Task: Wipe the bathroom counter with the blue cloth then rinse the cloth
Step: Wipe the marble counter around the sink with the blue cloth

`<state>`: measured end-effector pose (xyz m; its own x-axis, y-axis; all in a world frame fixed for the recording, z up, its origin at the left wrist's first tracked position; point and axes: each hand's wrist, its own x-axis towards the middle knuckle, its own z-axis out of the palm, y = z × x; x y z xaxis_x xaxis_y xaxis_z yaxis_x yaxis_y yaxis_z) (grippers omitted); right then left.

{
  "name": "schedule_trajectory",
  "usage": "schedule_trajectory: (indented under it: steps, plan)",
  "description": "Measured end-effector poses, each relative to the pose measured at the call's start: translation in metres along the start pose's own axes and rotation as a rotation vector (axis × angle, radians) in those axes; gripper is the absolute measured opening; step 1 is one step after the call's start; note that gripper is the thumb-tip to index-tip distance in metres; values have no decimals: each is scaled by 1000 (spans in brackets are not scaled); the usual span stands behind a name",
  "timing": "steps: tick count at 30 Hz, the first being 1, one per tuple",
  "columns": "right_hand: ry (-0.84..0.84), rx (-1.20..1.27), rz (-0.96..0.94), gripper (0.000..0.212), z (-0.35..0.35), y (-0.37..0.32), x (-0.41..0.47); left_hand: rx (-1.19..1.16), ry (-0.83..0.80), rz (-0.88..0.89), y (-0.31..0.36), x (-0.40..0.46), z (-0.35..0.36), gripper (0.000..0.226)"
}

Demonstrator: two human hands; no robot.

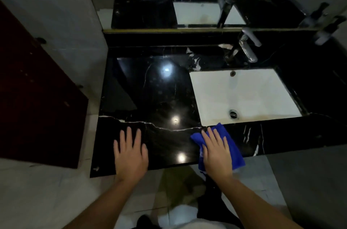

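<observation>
I see a chrome faucet (247, 48) standing behind a white rectangular basin (244, 95), whose drain (233, 114) sits near the front wall and whose overflow hole (232, 73) is at the back. A mirror (187, 3) runs along the wall, a dark red door (37, 97) stands on my left, and pale floor tiles (47, 191) lie below.

Dim room: grey wall (62, 13) at the left, a dark red door (37, 88) beside it, pale tiled floor (47, 195) (glossy), a mirror (187, 3) behind.
</observation>
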<state>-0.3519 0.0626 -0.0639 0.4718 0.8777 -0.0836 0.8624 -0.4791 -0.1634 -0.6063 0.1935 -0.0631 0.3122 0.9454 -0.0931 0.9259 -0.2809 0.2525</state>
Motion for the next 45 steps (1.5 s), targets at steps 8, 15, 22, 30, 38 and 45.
schedule_trajectory:
  steps: [8, 15, 22, 30, 38, 45]
  plan:
    - [38, 130, -234, 49, -29, 119, 32, 159, -113, -91, 107, -7, 22, 66]
    - [-160, 100, -244, 53, -51, 214, 61, 128, -202, -75, 227, -9, 41, 70]
    - [-170, 131, -223, 51, -61, 249, 77, 175, -212, -102, 261, 10, 58, 63]
    - [-77, 253, -45, 25, -75, 247, 111, 101, -241, 8, 247, 68, 48, 62]
    - [236, 725, 259, 32, -178, 266, 263, 22, -123, 32, 275, 241, 12, 78]
    - [280, 653, 118, 44, -187, 300, 440, 73, -126, 94, 318, 346, 32, 60]
